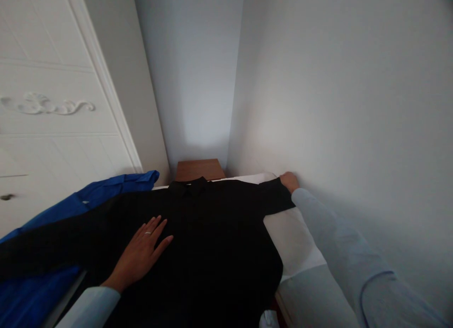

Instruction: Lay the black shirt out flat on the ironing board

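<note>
A black collared shirt [215, 233] lies spread out in front of me, its collar toward the far corner. My left hand [140, 250] rests flat on the shirt's chest, fingers stretched out, with a ring on one of them. Far to the right, beside the wall, my right hand [289, 180] is closed on the end of the shirt's right-hand sleeve; its fingertips are hidden. The other sleeve stretches off to the left edge of the view. A bright blue garment [116, 184] lies partly under the black shirt on the left.
Under the shirt is a white surface [295, 238], with a grey-blue cloth [314, 295] nearer me. A brown wooden piece [200, 169] stands in the far corner. The white cabinet [53, 73] rises on the left; a pale wall [339, 106] borders the right.
</note>
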Available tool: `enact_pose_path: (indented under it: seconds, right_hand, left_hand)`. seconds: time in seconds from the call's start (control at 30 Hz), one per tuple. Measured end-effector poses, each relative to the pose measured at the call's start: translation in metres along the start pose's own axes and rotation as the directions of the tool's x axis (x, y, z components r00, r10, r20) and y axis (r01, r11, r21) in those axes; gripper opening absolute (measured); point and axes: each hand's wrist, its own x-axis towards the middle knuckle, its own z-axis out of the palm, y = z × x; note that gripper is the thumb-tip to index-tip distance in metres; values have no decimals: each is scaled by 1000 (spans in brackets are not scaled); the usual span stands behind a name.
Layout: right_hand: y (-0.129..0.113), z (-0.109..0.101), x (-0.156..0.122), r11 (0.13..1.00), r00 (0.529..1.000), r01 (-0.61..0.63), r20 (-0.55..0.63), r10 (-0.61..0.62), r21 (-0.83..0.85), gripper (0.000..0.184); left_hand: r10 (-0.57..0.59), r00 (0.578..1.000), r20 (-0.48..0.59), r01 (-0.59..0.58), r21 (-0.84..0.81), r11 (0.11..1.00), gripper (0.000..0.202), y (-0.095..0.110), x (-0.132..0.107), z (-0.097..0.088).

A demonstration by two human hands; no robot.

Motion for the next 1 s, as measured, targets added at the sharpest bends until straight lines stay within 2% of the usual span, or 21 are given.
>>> enact_pose_path:
  seconds: [0.1,0.17,0.27,0.4,0.47,0.57,0.7,0.77,0.83,0.9,1.0]
  right_hand:
    - [-4,0,-13,999,998,-29,-60,27,-25,40]
    - [-8,0,-19,999,994,25,-101,-29,-40,40]
    - [-18,0,-24,980,974,189,-112,-195,-55,38]
    - [-28,12,-26,892,892,450,-16,-451,-35,39]
    - [-27,20,-27,865,865,502,28,-501,-25,39]
    - [-18,30,-28,878,878,477,69,-474,-34,40]
    - [-9,30,-27,918,918,393,83,-387,-60,41]
    - [-11,27,-28,929,931,363,78,-357,-72,42]
    - [-20,27,-30,922,924,382,52,-379,-68,46]
    - [-37,30,-36,885,886,461,-31,-463,-60,49]
    - [-79,39,-59,747,744,663,-146,-652,41,53]
  left_hand:
    - [6,1000,-8,-6,-5,1000,72,-2,-1,1]
    - [16,1000,-22,-16,-12,1000,70,-3,-1,2]
    - [19,1000,-21,-19,-16,1000,69,-4,-1,3]
    - [0,1000,-5,0,-16,1000,71,-3,-1,2]
    - [-3,1000,6,3,-19,1000,71,-2,-1,1]
    - [-2,1000,5,3,-27,1000,70,0,-1,-1]
    - [-10,1000,3,10,-49,999,68,7,-2,-8]
    - [-24,999,23,25,-63,998,67,13,-3,-14]
    - [-34,998,45,38,-83,996,67,19,-4,-21]
    - [-57,996,76,65,-105,992,69,24,-4,-27]
    - [-92,986,137,113,-151,982,73,30,-4,-34]
